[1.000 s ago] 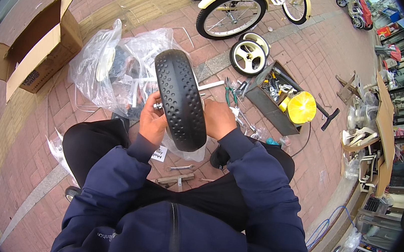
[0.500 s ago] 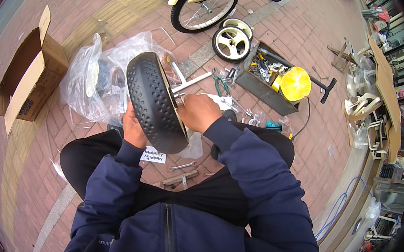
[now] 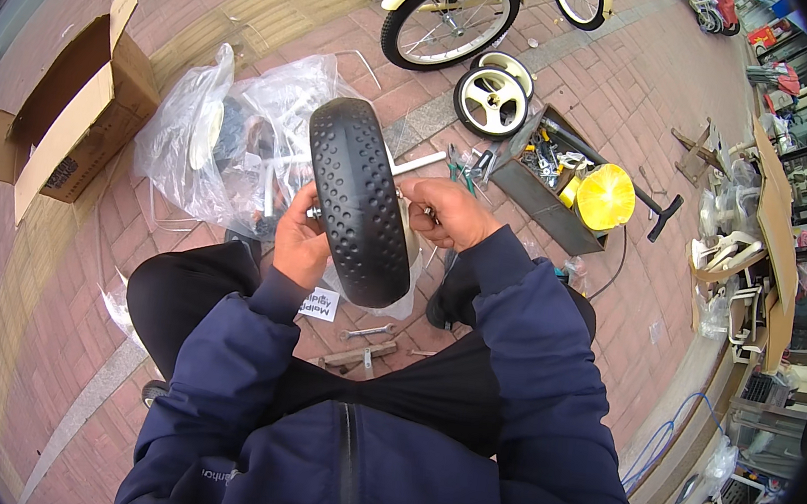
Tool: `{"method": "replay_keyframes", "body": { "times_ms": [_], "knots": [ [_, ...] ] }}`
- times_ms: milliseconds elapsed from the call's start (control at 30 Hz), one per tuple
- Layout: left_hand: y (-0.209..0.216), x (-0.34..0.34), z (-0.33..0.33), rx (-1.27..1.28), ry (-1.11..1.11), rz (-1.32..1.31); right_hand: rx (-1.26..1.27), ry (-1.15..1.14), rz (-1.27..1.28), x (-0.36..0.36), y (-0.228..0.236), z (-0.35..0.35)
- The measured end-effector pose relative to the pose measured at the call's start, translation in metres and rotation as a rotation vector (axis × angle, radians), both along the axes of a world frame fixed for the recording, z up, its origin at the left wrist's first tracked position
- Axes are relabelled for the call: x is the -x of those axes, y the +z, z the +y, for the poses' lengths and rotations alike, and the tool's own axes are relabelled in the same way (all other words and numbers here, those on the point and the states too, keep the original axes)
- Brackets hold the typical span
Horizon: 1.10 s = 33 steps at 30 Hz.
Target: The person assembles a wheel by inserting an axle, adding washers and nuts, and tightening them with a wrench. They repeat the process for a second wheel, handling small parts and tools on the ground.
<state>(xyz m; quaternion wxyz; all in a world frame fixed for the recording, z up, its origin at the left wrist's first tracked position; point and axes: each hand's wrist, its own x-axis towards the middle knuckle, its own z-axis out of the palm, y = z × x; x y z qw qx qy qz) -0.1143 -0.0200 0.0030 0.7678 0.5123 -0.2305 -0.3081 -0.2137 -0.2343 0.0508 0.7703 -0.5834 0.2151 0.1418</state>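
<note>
A black wheel with a dimpled tyre (image 3: 360,208) is held up on edge between my hands, above my crossed legs. My left hand (image 3: 301,250) is closed on its left side, with the fingers by a small metal axle end (image 3: 314,212) that sticks out there. At the wheel's right side, my right hand (image 3: 450,214) has thumb and fingers pinched together close to the hub. What those fingers hold is hidden. Beneath the wheel are a printed white card (image 3: 318,304) and a spanner (image 3: 369,331) on the bricks.
Clear plastic bags (image 3: 199,156) lie beyond my left hand, beside an opened cardboard box (image 3: 102,119). To the right stands a metal toolbox (image 3: 555,205) with a yellow round object (image 3: 606,197). Cream-spoked wheels (image 3: 491,102) and a cream tricycle (image 3: 452,21) are farther off.
My view has shifted, so the surroundings sit farther right. The wheel has turned more upright. My right hand has drawn outward from its hub, and my left fingers now show at the axle end.
</note>
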Motion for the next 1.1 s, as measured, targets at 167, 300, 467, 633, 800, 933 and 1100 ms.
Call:
{"method": "replay_keyframes", "body": {
  "times_ms": [167,300,467,633,800,933,1100],
  "knots": [
    [-0.002,0.004,-0.008,0.098,-0.066,0.087,1.167,0.134,-0.464,-0.003,-0.028,0.007],
    [0.002,0.012,-0.011,0.095,-0.068,0.201,0.607,-0.213,-0.206,0.004,-0.036,0.012],
    [0.003,0.013,-0.012,0.113,-0.040,0.119,0.740,-0.171,-0.514,0.006,-0.031,0.018],
    [-0.011,0.007,-0.015,0.135,0.020,0.426,0.842,-0.214,-0.540,0.006,-0.038,0.020],
    [-0.018,-0.001,-0.016,0.068,-0.129,0.553,0.315,-0.362,-0.391,0.006,-0.050,0.013],
    [-0.020,0.006,-0.022,0.047,-0.075,0.565,0.778,-0.168,-0.586,0.007,-0.056,0.005],
    [-0.024,0.016,-0.027,-0.064,0.182,0.348,0.633,-0.242,-0.534,0.009,-0.086,0.000]
  ]
}}
